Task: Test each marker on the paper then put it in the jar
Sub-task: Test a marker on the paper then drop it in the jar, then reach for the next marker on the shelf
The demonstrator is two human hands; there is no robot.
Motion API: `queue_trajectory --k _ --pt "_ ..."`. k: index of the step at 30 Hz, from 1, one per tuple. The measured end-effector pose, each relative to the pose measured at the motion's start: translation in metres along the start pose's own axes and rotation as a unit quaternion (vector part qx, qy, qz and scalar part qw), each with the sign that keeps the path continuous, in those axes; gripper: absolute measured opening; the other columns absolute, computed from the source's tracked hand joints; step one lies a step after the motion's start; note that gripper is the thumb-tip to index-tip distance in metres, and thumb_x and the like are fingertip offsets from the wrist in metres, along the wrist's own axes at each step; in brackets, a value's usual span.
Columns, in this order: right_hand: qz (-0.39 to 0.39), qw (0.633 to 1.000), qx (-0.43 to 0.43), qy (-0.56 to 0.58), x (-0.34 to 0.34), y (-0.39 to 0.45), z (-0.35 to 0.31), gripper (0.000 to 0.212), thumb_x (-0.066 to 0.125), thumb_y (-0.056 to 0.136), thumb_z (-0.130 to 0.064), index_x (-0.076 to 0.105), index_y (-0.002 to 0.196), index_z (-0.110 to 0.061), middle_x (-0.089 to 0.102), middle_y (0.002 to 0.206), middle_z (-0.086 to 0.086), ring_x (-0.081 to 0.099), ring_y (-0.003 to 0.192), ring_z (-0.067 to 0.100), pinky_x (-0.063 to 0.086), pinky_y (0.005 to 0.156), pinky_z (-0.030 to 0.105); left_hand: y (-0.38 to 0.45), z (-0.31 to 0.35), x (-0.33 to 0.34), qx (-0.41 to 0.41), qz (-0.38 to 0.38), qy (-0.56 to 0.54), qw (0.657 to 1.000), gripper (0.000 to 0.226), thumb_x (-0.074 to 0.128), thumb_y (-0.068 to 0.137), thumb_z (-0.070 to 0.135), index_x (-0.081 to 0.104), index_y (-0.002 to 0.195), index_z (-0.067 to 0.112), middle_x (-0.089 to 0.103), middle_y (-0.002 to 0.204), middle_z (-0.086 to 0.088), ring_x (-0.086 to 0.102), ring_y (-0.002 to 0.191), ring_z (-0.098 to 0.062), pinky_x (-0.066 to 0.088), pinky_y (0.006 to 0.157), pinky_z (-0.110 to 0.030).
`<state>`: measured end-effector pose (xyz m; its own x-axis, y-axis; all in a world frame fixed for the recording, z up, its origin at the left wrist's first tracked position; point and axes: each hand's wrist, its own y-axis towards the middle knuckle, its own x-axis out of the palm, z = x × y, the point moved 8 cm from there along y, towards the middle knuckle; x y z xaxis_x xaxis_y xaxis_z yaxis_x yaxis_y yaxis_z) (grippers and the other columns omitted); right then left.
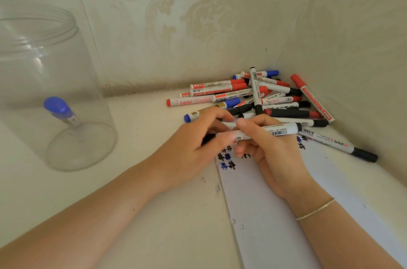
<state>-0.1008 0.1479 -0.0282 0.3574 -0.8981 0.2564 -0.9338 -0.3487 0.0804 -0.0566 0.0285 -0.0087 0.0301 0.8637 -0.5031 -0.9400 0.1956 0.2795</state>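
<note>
Hands, left [193,147] and right [271,149], each grip holding one marker [277,131], one blue marker [60,111] in jar [33,48]

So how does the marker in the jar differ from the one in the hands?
The marker in the jar has a blue cap and leans alone inside the clear jar; the held marker has black trim and lies level, gripped by the left hand and right hand over the paper. Both have white barrels.

marker [267,131] white, level over paper [275,213] | jar [33,59] upright, holds blue-capped marker [60,111]
</note>
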Motion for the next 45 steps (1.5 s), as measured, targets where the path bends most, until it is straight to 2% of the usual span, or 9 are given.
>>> queue_trajectory --k 3,5,7,11,17,23,28,37,45 --pt "-0.030 0.993 0.046 0.102 0.006 -0.003 0.001 0.055 0.061 0.076 -0.040 0.065 0.095 0.011 0.070 0.085 0.027 0.070 0.067 0.030 0.057 0.061 0.032 0.002 -0.003 -0.018 -0.009 0.096 -0.044 0.994 0.011 0.051 0.095 0.023 0.062 0.094 0.023 0.062 0.073 0.015 0.058 0.066 -0.002 0.044 0.065 -0.012" --pt "0.023 0.994 0.029 0.100 0.000 -0.003 -0.001 0.041 0.060 0.080 -0.033 0.065 0.093 0.006 0.070 0.080 0.023 0.069 0.061 0.028 0.056 0.057 0.031 0.003 -0.009 -0.018 -0.041 0.109 -0.043 0.992 0.013 0.052 0.095 0.020 0.064 0.091 0.023 0.062 0.067 0.020 0.057 0.062 0.001 0.041 0.061 -0.009" --pt "0.136 0.990 -0.027 0.016 -0.015 -0.006 -0.010 0.012 0.067 0.083 -0.015 0.061 0.085 -0.005 0.067 0.063 0.012 0.061 0.045 0.020 0.049 0.047 0.027 0.003 -0.012 -0.014 -0.067 0.111 -0.032 0.991 0.013 0.052 0.095 0.021 0.065 0.091 0.024 0.062 0.064 0.022 0.058 0.061 0.003 0.040 0.060 -0.006" --pt "0.233 0.951 -0.089 -0.181 -0.023 -0.011 -0.022 0.023 0.069 0.085 -0.015 0.051 0.073 -0.009 0.056 0.048 0.002 0.054 0.039 0.013 0.043 0.039 0.022 0.002 -0.022 -0.008 -0.124 0.135 -0.057 0.981 0.017 0.050 0.096 0.023 0.066 0.090 0.020 0.060 0.058 0.013 0.055 0.049 0.003 0.036 0.049 -0.005" --pt "0.229 0.943 -0.094 -0.221 -0.017 -0.008 -0.017 0.032 0.070 0.084 -0.017 0.052 0.059 -0.008 0.043 0.042 -0.011 0.038 0.039 0.003 0.034 0.044 0.011 0.000 -0.027 -0.010 -0.158 0.154 -0.062 0.973 0.041 0.045 0.093 0.048 0.072 0.069 0.027 0.063 0.054 -0.009 0.046 0.042 -0.004 0.037 0.051 -0.015" --pt "0.208 0.949 -0.126 -0.203 -0.009 -0.012 -0.020 0.029 0.070 0.083 -0.009 0.056 0.057 -0.004 0.048 0.043 -0.010 0.046 0.041 0.003 0.036 0.044 0.010 -0.001 -0.025 -0.011 -0.169 0.187 -0.054 0.966 0.027 0.057 0.089 0.040 0.074 0.076 0.024 0.061 0.047 0.015 0.049 0.038 0.002 0.033 0.044 -0.007" --pt "0.206 0.948 -0.127 -0.206 -0.007 -0.012 -0.019 0.027 0.071 0.082 -0.010 0.057 0.059 -0.003 0.052 0.045 -0.008 0.050 0.043 0.003 0.039 0.045 0.010 -0.001 -0.025 -0.009 -0.170 0.185 -0.024 0.968 0.027 0.057 0.089 0.038 0.070 0.069 0.025 0.055 0.042 0.016 0.049 0.038 0.003 0.033 0.042 -0.006" --pt "0.229 0.946 0.007 -0.228 -0.019 0.009 -0.016 0.020 0.064 0.082 -0.007 0.050 0.068 -0.011 0.050 0.052 -0.001 0.044 0.043 0.006 0.042 0.043 0.018 0.000 -0.013 0.003 -0.126 0.132 0.009 0.983 0.011 0.055 0.093 0.028 0.066 0.089 0.028 0.066 0.077 0.009 0.059 0.070 -0.004 0.044 0.061 -0.018" --pt "0.081 0.954 -0.186 -0.222 0.132 0.067 -0.173 0.024 0.060 0.088 -0.023 0.044 0.103 -0.014 0.058 0.081 0.009 0.055 0.065 0.020 0.049 0.066 0.038 0.003 0.094 -0.117 0.003 0.287 0.132 0.949 0.011 0.035 0.100 0.020 0.035 0.107 0.029 0.059 0.089 0.000 0.059 0.069 -0.016 0.050 0.063 -0.043"
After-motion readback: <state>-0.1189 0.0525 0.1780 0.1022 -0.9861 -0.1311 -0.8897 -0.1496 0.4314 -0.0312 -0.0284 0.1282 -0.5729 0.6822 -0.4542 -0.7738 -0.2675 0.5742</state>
